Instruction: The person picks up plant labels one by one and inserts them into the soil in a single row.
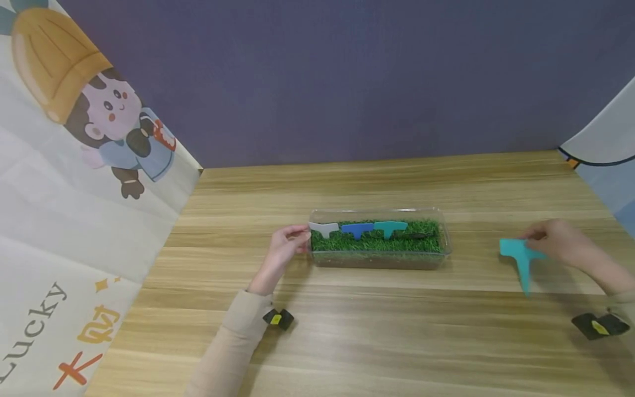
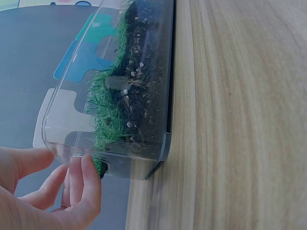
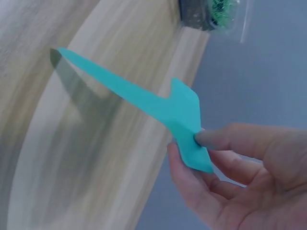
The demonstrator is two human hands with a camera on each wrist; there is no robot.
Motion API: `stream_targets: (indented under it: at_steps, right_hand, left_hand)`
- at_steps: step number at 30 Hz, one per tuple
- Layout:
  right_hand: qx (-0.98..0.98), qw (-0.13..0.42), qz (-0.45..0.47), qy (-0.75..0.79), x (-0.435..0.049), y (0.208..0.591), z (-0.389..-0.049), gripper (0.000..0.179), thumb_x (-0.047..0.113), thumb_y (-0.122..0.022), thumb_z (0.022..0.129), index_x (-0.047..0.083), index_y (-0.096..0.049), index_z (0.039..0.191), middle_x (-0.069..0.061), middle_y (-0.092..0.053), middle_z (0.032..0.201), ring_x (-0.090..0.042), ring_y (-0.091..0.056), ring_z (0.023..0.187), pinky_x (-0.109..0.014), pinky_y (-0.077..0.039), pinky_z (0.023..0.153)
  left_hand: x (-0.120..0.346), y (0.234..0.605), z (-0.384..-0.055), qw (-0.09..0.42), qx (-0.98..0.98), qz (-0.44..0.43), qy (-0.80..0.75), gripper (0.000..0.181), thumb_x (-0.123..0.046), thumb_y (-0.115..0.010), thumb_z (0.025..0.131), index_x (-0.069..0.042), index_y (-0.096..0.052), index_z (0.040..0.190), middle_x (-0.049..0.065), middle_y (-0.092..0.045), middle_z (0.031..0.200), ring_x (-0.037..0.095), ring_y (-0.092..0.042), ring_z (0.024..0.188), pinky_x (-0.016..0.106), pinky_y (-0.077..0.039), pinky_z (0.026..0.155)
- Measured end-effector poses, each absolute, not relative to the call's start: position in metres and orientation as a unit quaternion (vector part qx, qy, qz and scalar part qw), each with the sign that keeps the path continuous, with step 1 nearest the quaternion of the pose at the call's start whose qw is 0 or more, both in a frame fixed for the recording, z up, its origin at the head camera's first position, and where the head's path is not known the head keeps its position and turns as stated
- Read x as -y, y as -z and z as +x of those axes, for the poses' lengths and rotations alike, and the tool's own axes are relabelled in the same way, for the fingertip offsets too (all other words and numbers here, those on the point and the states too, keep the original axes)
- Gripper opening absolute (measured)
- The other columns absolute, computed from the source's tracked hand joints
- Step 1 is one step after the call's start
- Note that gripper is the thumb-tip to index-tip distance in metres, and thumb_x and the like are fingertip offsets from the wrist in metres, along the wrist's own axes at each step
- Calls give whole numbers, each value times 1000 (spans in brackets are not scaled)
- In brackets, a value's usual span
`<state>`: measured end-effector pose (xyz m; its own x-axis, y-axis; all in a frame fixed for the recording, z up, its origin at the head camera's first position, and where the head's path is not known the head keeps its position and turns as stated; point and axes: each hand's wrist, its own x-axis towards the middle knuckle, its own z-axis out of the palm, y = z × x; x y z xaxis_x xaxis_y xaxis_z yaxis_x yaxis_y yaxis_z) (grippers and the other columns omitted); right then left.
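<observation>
A clear plastic planter box (image 1: 377, 260) with dark soil and green artificial grass (image 1: 367, 241) stands mid-table. White (image 1: 324, 228), blue (image 1: 358, 229) and teal (image 1: 390, 227) T-shaped plant labels stand upright in the grass in a row from the left. My left hand (image 1: 286, 245) holds the box's left end, thumb at the rim and fingertips against the end wall in the left wrist view. Right of the box, my right hand (image 1: 555, 240) pinches one end of a turquoise plant label's crossbar (image 3: 184, 120). The label's pointed stem angles down, its tip at the tabletop.
The wood-grain table (image 1: 377, 331) meets a dark blue panel (image 1: 347, 82) at the back. A white cloth (image 1: 44, 220) with a cartoon figure and lettering hangs on the left. Another pale printed cloth (image 1: 610, 127) hangs at the right edge.
</observation>
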<state>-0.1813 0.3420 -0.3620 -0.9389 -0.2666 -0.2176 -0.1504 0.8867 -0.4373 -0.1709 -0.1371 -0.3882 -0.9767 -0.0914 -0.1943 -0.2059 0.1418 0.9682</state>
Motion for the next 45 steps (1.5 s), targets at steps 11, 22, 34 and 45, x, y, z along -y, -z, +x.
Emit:
stream_targets:
  at_steps: [11, 22, 34, 45]
  right_hand:
    - [-964, 84, -96, 234, -321, 347, -173, 29, 11, -53, 87, -12, -54, 105, -37, -50, 101, -48, -50, 84, -41, -48, 54]
    - [-964, -1, -91, 248, -301, 334, -163, 27, 12, -55, 87, -7, -57, 105, -37, -51, 103, -48, -51, 82, -44, -47, 52]
    - [-953, -81, -89, 276, -285, 321, -154, 22, 10, -56, 86, -4, -61, 101, -31, -58, 95, -37, -55, 74, -21, -37, 41]
    - [-937, -121, -76, 320, -271, 313, -146, 23, 11, -56, 86, -4, -61, 102, -28, -57, 101, 12, -49, 73, -3, -36, 51]
  left_hand:
    - [137, 387, -171, 45, -753, -106, -648, 29, 0, -57, 82, 4, -56, 110, 17, -58, 103, 14, -55, 72, 27, -53, 68]
    - [137, 387, -171, 46, -754, -101, -648, 28, 0, -57, 82, 4, -56, 111, 20, -57, 104, 16, -55, 73, 28, -53, 70]
    - [137, 388, -171, 44, -754, -99, -648, 28, 0, -57, 82, 4, -56, 110, 20, -57, 106, 17, -55, 73, 30, -53, 71]
    - [137, 388, -171, 45, -754, -103, -647, 29, -1, -57, 82, 4, -56, 110, 18, -57, 104, 16, -55, 73, 31, -53, 72]
